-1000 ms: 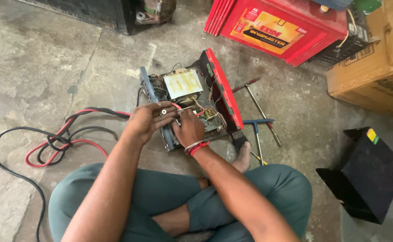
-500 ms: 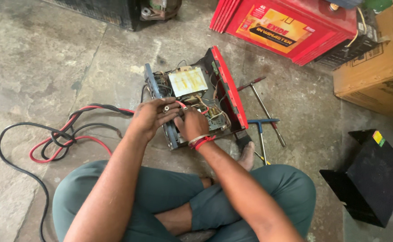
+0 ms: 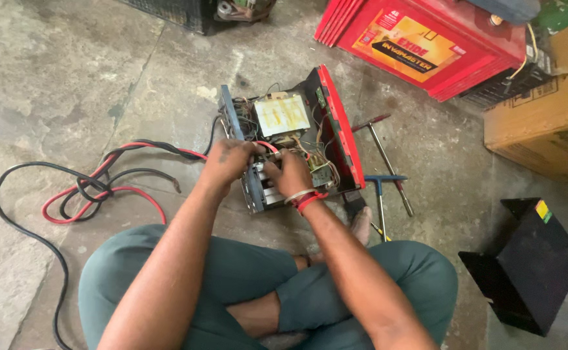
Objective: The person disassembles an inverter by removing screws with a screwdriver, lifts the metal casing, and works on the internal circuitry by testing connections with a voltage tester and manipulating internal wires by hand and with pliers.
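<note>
From my feed I counted one opened inverter unit (image 3: 297, 149) lying on the concrete floor (image 3: 70, 78) just beyond the crossed legs, one red battery (image 3: 420, 45) far right, one cardboard box (image 3: 543, 123) at the right edge, one black cover (image 3: 530, 266) near right, and two long-shafted hand tools (image 3: 387, 175) just right of the unit. Red and black cables (image 3: 96, 188) lay looped to the left. The left hand (image 3: 229, 162) sat at the unit's near-left edge, fingers curled in among the wiring; I could not tell what they pinched. The right hand (image 3: 290, 175), fingers bent together, pressed on the parts inside, beside a red wire (image 3: 266, 146).
</note>
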